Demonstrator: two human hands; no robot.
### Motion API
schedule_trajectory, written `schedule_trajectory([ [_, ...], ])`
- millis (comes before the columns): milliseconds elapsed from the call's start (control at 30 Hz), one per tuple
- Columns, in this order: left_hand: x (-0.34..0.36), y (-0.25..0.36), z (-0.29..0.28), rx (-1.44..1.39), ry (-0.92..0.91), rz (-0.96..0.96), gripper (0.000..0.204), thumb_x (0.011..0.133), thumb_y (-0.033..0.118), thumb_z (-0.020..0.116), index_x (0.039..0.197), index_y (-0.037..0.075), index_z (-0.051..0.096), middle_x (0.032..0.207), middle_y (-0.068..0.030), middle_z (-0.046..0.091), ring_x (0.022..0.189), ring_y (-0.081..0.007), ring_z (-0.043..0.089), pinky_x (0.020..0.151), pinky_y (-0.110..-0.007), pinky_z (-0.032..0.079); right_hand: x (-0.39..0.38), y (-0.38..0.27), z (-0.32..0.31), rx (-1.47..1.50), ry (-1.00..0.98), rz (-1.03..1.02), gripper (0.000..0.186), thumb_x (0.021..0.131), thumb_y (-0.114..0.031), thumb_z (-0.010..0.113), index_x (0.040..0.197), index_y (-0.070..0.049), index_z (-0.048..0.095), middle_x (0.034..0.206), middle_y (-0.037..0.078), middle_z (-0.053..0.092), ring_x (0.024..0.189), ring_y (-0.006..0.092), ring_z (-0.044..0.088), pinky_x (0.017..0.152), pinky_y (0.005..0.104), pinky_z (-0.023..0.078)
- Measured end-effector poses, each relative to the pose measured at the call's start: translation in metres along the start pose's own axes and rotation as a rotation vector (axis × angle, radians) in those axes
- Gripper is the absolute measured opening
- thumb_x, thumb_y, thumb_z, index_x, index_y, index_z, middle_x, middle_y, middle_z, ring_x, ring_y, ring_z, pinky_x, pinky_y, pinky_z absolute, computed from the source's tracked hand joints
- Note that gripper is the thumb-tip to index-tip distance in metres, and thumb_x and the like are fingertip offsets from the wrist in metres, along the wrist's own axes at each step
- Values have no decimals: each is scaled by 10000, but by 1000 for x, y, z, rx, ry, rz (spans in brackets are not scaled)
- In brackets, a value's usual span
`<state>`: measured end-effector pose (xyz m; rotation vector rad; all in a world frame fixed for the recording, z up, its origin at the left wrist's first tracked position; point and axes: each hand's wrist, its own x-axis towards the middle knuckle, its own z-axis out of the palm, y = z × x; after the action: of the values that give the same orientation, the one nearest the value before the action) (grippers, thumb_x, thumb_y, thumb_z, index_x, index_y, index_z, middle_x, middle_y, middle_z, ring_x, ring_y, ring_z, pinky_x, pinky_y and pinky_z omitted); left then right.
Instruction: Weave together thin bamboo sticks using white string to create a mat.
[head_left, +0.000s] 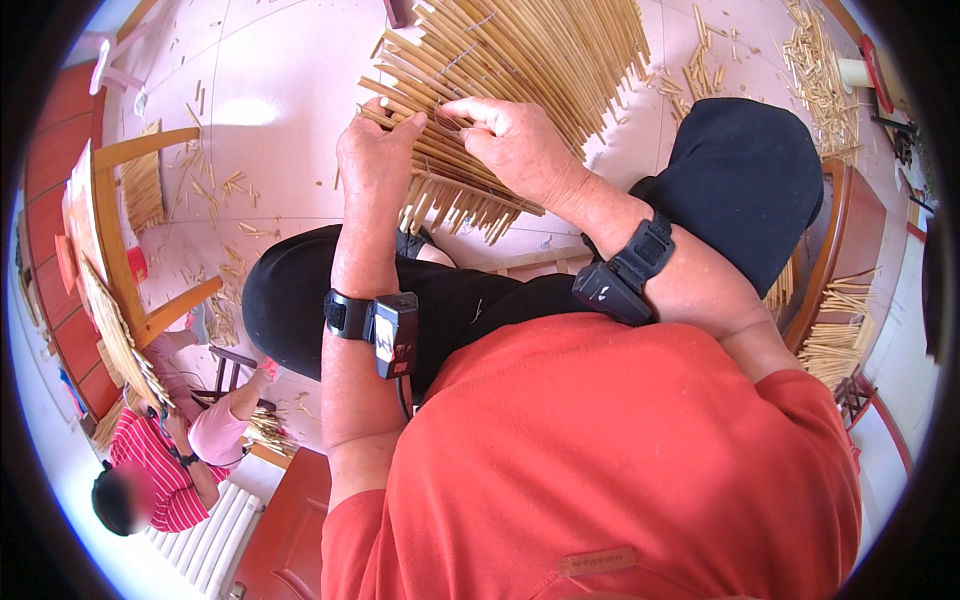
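Note:
A mat of straw-coloured reed stalks point(560, 60), bound by rows of thin cord, spreads out in front of my knees. My left hand point(378, 150) is at the mat's left edge, thumb and fingers closed on the ends of the stalks there. To its right, my right hand point(520, 150) reaches over the mat, thumb and index finger brought together close to a thin dark cord line. What lies between those fingertips is too small to make out. Below both hands, the mat's near part bends down, with a row of cut stalk ends point(460, 208) showing.
Loose stalk pieces point(700, 70) litter the pale tiled floor point(290, 60), with a larger heap point(820, 90) at far right. A wooden frame point(105, 230) stands at left. Lower left, a person in a striped shirt point(150, 450) works on another mat point(130, 340). More stalks point(840, 330) lie at right.

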<state>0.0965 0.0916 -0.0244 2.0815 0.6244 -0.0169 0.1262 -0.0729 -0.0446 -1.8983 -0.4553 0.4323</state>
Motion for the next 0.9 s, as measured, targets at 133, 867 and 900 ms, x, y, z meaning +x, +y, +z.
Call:
schedule_trajectory([
  [133,-1,3,0,3,6,1,231,794,102,678,1003,4,670,849,-129,702,772,-191,661,745,-329,495,0,0,0,13,31,-22,306,850,-85,537,1133,-52,651,827,137,683,643,140,606,659,275,504],
  [867,-82,37,-9,314,212,654,284,730,-32,657,1004,12,596,928,-161,601,883,-349,574,781,-425,467,-50,-11,-19,611,-116,186,265,900,-78,550,1141,-79,660,626,-82,440,550,14,355,506,179,317],
  [900,-91,24,-5,360,165,666,309,737,8,688,1034,11,600,987,-164,607,911,-339,585,801,-402,471,-58,-1,-20,594,-125,188,265,900,-78,550,1141,-79,660,626,-82,440,550,14,355,506,179,317],
])
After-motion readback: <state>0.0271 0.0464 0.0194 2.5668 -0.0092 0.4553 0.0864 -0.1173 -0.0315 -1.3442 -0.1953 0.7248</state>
